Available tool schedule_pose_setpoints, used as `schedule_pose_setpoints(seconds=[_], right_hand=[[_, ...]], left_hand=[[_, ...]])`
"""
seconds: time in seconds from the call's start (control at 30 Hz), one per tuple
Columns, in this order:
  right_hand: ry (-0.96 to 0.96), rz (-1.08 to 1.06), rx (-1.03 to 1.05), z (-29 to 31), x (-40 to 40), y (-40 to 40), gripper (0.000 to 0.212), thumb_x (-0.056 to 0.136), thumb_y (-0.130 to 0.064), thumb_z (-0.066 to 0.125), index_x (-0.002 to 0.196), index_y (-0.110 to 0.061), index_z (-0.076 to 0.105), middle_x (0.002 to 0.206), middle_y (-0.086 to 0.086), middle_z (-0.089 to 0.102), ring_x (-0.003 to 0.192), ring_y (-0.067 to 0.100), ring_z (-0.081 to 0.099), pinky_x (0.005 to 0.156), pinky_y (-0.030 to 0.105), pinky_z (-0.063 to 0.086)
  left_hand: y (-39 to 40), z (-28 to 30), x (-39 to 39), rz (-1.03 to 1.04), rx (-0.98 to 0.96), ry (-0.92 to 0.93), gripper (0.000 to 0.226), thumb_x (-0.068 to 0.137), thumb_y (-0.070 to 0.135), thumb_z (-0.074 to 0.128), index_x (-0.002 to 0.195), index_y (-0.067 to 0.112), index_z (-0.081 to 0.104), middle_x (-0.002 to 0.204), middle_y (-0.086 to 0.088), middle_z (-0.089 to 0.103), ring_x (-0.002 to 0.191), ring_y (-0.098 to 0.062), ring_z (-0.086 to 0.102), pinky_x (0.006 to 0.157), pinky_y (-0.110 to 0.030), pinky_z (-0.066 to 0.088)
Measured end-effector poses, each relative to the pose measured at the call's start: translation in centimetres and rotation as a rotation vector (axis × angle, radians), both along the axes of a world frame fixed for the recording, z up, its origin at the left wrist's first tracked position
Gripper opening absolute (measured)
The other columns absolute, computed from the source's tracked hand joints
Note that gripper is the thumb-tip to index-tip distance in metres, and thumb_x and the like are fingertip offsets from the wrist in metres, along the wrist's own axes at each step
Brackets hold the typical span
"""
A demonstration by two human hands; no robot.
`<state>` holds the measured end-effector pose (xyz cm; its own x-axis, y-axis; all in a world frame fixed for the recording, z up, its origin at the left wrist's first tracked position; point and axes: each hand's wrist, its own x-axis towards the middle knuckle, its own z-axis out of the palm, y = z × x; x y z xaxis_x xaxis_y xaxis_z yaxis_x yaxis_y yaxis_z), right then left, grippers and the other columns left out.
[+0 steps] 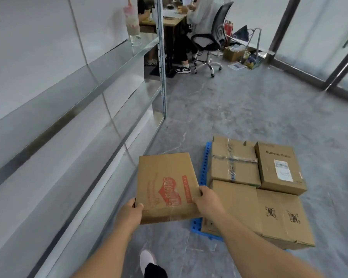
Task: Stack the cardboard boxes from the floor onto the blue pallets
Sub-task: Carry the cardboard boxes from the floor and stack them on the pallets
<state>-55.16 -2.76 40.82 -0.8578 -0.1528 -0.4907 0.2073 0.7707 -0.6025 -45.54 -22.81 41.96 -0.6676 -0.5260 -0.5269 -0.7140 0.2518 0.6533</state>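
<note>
Metal shelving (68, 109) lines the left wall. Four cardboard boxes (255, 189) cover the blue pallet (204, 169) at right. A red-printed box (166, 185), long axis pointing away, is held above the floor just left of the pallet; left hand (132, 212) and right hand (206, 201) grip its near corners.
</note>
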Motion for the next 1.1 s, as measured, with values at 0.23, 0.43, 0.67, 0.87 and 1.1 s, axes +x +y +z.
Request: schedule_pose_setpoints(seconds=[0.23,0.43,0.67,0.87,1.1], right_hand=[[0.005,-0.173,0.021,0.9,-6.7,-5.1,0.022,0.092,-0.022,0.042,0.111,-0.017,0.053,0.092,-0.003,0.059,0.084,0.017,0.057,0.071,0.031,0.047],[0.007,-0.331,-0.014,0.4,-11.3,-5.9,0.025,0.092,-0.027,0.046,0.116,-0.023,0.051,0.098,-0.004,0.06,0.086,0.014,0.059,0.071,0.03,0.05],[-0.028,-0.5,-0.049,-1.8,-19.4,-5.0,0.018,0.09,-0.024,0.047,0.108,-0.023,0.051,0.097,-0.004,0.06,0.089,0.017,0.059,0.079,0.035,0.052],[-0.049,-0.702,-0.166,-4.0,-30.5,-2.9,0.013,0.091,-0.024,0.051,0.104,-0.023,0.052,0.086,-0.012,0.055,0.079,0.005,0.055,0.058,0.02,0.041],[-0.075,-0.866,-0.113,-4.1,-41.0,0.6,0.013,0.091,-0.033,0.047,0.079,-0.037,0.044,0.08,-0.016,0.052,0.073,0.001,0.051,0.056,0.02,0.037]], left_hand=[[-6.8,1.6,-10.3,-0.225,0.005,-0.034,0.035,0.096,0.025,0.044,0.127,0.012,0.052,0.123,-0.01,0.057,0.107,-0.026,0.054,0.09,-0.033,0.045],[-8.5,0.7,-18.0,-0.346,0.024,-0.051,0.041,0.094,0.026,0.049,0.133,0.017,0.049,0.131,-0.009,0.055,0.114,-0.025,0.053,0.098,-0.036,0.043],[-7.4,-0.9,-30.3,-0.488,0.003,-0.078,0.048,0.094,0.025,0.049,0.14,0.018,0.041,0.137,-0.008,0.051,0.12,-0.025,0.05,0.099,-0.031,0.04],[-4.6,-2.5,-46.4,-0.633,-0.073,-0.091,0.046,0.093,0.023,0.048,0.139,0.021,0.044,0.134,-0.006,0.053,0.115,-0.024,0.052,0.097,-0.033,0.042],[1.0,-3.9,-61.3,-0.787,-0.106,-0.161,0.046,0.092,0.02,0.049,0.138,0.02,0.045,0.135,-0.007,0.053,0.117,-0.027,0.051,0.101,-0.037,0.04]])
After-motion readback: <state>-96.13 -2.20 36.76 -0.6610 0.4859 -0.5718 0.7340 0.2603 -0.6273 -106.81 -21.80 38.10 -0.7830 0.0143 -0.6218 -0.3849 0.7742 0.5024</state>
